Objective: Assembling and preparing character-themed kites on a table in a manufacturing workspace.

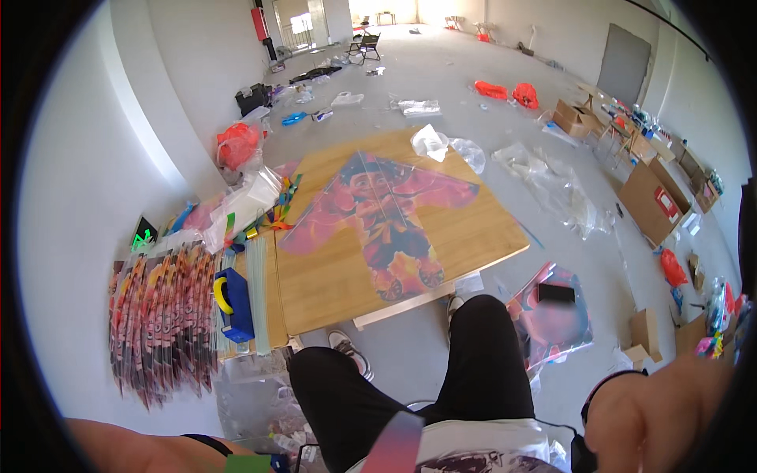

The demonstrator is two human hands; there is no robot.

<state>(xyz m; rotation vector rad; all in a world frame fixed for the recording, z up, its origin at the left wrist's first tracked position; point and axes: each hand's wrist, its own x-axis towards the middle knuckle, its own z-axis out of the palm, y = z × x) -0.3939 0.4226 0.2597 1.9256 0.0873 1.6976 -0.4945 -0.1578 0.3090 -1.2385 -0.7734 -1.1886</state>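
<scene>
A kite [382, 209] printed with a cartoon figure lies spread on the wooden table [481, 236] in front of my knees. My left forearm [118, 445] comes in at the lower left with a black strap round it. My right arm [654, 418] is at the lower right, blurred, also with a black strap. Both hands are out of the picture, so what they hold is hidden. A pink-and-blue strip [394, 443] stands up before my shirt, and a green piece [247, 463] shows by the left strap. How either is held cannot be seen.
At the table's left are a blue tape dispenser [236, 307], thin pale rods [257, 292], coloured ribbons [282, 213] and a hanging stack of printed kites [162, 315]. A dark phone-like slab [556, 293] rests on another printed sheet [552, 327]. Cardboard boxes [650, 201] stand right.
</scene>
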